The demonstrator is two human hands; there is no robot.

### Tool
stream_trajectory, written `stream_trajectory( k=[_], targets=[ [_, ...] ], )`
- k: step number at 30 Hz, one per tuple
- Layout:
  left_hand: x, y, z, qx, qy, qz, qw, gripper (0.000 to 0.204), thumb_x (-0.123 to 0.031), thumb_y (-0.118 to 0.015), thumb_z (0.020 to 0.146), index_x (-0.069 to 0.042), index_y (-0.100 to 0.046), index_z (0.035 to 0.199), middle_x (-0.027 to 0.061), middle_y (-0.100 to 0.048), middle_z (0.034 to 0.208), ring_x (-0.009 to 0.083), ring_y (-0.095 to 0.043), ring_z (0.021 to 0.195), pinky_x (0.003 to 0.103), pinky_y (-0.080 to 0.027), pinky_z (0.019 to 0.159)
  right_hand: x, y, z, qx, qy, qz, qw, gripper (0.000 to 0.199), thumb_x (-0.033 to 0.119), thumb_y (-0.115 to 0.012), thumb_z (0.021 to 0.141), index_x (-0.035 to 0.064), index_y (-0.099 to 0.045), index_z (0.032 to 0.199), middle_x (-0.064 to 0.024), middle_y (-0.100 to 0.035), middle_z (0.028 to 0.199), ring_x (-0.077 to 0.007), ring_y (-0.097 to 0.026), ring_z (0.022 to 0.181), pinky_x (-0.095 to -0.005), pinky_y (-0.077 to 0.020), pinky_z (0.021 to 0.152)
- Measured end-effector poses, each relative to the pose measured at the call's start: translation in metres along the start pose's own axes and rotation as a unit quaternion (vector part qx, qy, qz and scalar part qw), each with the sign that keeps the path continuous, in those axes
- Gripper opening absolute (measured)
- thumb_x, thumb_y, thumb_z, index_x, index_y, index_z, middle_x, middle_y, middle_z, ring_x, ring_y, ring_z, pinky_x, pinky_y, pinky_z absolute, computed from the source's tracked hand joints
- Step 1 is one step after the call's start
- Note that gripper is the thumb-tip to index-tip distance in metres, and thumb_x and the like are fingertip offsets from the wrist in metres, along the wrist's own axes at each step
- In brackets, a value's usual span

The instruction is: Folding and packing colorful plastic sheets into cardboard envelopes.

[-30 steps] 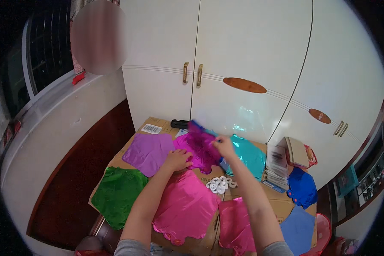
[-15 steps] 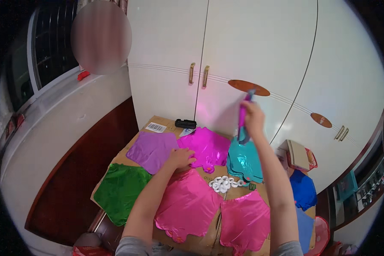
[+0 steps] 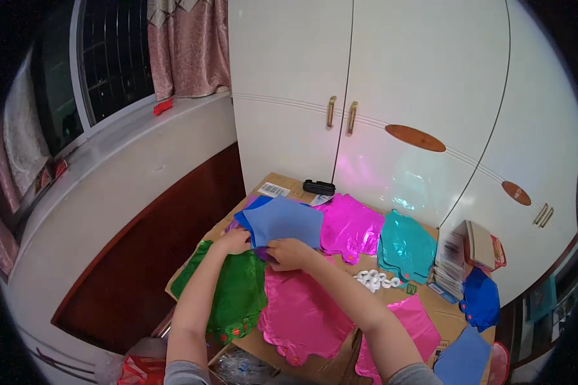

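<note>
From my seat, both hands crowd the blue foil sheet [image 3: 282, 221] at twelve o'clock. Cupboard doors [image 3: 366, 128] close off the far edge. At two o'clock, white rings [image 3: 376, 280] and a stack of booklets [image 3: 453, 269] block passage; bare cardboard [image 3: 366, 264] between sheets lies open.

Blue sheet [image 3: 282, 221] at both hands; green sheet [image 3: 228, 289] under left forearm; pink sheet [image 3: 302, 314] below right hand; magenta sheet [image 3: 350, 228], teal sheet [image 3: 404, 247] beyond right hand.
</note>
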State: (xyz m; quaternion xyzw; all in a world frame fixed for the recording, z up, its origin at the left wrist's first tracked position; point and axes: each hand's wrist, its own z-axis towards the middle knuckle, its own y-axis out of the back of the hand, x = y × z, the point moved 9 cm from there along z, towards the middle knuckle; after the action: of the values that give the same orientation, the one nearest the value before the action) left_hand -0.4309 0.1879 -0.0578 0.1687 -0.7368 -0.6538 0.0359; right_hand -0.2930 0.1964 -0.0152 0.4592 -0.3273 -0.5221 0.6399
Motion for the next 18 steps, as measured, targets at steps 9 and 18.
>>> stream_trajectory(
  k=[9,18],
  targets=[
    [-0.002,0.035,-0.017,-0.104,-0.001,-0.041,0.994,0.029,-0.027,-0.061,0.077,-0.005,-0.065,0.095,0.0149,-0.064,0.101,0.0313,-0.061,0.095,0.043,-0.048,0.082,-0.031,-0.008,-0.008,-0.014,-0.14,0.096,0.985,0.012,0.015,-0.059,0.076,0.0055,-0.065,0.081,-0.0104,-0.061,0.084,-0.0287,-0.062,0.079,-0.039,-0.0499,0.07],
    [-0.06,0.048,-0.057,-0.193,-0.187,-0.161,0.95,0.013,-0.006,-0.058,0.077,-0.005,-0.066,0.088,0.0127,-0.065,0.09,0.0294,-0.062,0.086,0.04,-0.049,0.076,-0.068,-0.012,-0.025,-0.095,-0.319,0.254,0.908,0.02,0.022,-0.072,0.069,0.0057,-0.07,0.08,-0.0138,-0.066,0.078,-0.0309,-0.063,0.072,-0.0378,-0.049,0.067]
  ],
)
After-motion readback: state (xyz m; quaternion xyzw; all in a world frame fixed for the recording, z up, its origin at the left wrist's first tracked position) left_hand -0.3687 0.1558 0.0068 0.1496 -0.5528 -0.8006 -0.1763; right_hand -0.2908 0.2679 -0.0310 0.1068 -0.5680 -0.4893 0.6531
